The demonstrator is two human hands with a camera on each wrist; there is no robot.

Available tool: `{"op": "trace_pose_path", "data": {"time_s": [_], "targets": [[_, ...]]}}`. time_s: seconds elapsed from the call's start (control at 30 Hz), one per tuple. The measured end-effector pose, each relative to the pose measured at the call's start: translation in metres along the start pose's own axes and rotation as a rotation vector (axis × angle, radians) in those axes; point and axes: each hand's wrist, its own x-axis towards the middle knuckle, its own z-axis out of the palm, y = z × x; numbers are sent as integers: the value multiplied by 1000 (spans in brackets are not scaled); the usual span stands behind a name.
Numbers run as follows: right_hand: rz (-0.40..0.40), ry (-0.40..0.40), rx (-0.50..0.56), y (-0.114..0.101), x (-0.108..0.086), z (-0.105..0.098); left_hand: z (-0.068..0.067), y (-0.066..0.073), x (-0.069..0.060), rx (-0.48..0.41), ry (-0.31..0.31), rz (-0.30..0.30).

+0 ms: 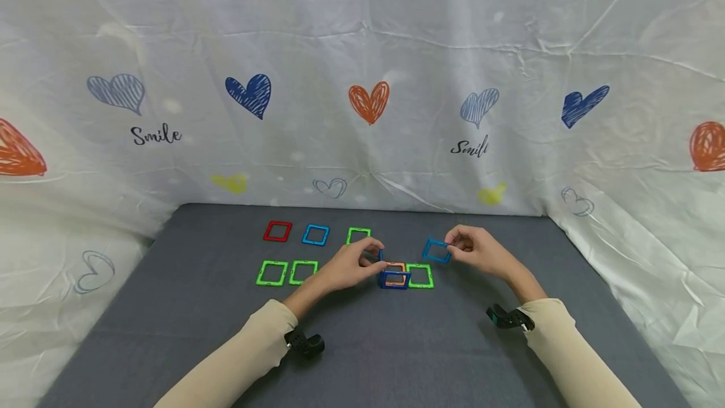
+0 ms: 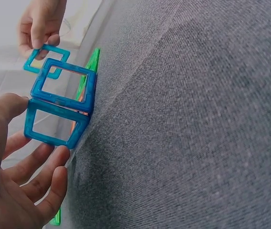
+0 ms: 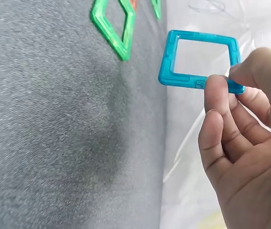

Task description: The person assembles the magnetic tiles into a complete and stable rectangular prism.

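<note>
Near the middle of the table, my left hand (image 1: 347, 266) holds an upright blue magnetic tile (image 2: 49, 140) between thumb and fingertips. This tile meets a second upright blue tile (image 2: 59, 99) at a corner. Within them an orange square tile (image 1: 395, 264) lies flat, with a green tile (image 1: 420, 286) flat along its right side. To the right, my right hand (image 1: 481, 250) pinches another blue square tile (image 3: 166, 59) by one corner, thumb against fingers. That tile is held up, tilted, apart from the others.
At the back left lie a red tile (image 1: 277, 239), a blue tile (image 1: 314, 242) and a green tile (image 1: 359, 229), partly behind the left hand. Two green tiles (image 1: 270, 283) lie nearer, left of that hand. A white cloth (image 1: 419, 162) hangs behind the grey table (image 1: 385, 357).
</note>
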Motion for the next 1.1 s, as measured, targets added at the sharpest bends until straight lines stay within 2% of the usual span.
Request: {"op": "trace_pose_path", "data": {"time_s": [0.1, 0.37, 0.53, 1.1], "targets": [[-27, 5, -5, 0, -5, 0, 0, -1, 1, 2, -3, -4], [-73, -25, 85, 2, -17, 3, -1, 1, 0, -1, -9, -13], [-100, -39, 106, 4, -22, 6, 0, 0, 1, -2, -9, -10], [-128, -68, 143, 2, -36, 19, 0, 0, 0, -1, -8, -3]]}}
